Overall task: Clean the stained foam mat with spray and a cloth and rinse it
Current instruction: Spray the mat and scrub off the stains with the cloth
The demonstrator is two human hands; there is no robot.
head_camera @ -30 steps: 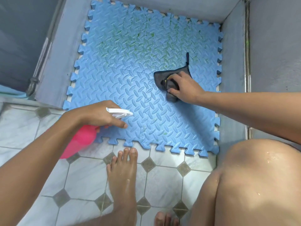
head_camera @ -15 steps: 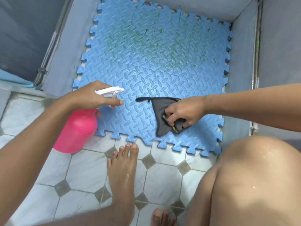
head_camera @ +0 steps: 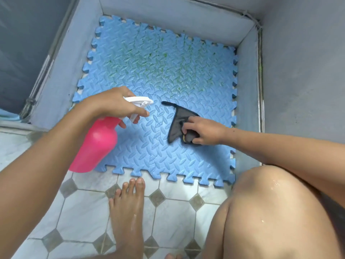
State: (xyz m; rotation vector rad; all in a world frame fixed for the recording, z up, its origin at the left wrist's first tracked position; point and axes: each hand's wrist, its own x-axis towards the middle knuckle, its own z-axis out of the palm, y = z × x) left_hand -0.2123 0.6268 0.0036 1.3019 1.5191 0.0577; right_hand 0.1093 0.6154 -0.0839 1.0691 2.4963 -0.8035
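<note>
Toes first: a bare foot [head_camera: 127, 208] sits at 6 o'clock on the tiled floor [head_camera: 78, 217], pale tiles with little grey diamond insets, and the toes stop just short of the mat's near edge. Over at 4 o'clock there's a bent knee [head_camera: 270, 208] with water drops on it.

Next up, the blue foam mat [head_camera: 160, 157], jigsaw-edged with a raised diamond-plate texture, lies flat in a grey-walled recess [head_camera: 179, 21], and its near edge hangs out onto the tiles.

The left hand [head_camera: 112, 105] comes in from 8 o'clock and is wrapped around the neck of a pink spray bottle [head_camera: 95, 144]; index finger lies along the white trigger head [head_camera: 139, 101], nozzle pointing toward 3 o'clock. The bottle is tilted, with its base down near the mat's 7 o'clock corner.

The right hand [head_camera: 203, 130] reaches in from 3 o'clock, fingers bunched up gripping a dark grey cloth [head_camera: 179, 122]. The cloth is pressed on the mat around the middle, a bit toward 4 o'clock, with a thin tail trailing off toward 10 o'clock, close to the nozzle but not touching.

Further back, green stains [head_camera: 164, 68] are smeared across the mat's far half, toward 12 o'clock. The near half looks mostly clean blue.
</note>
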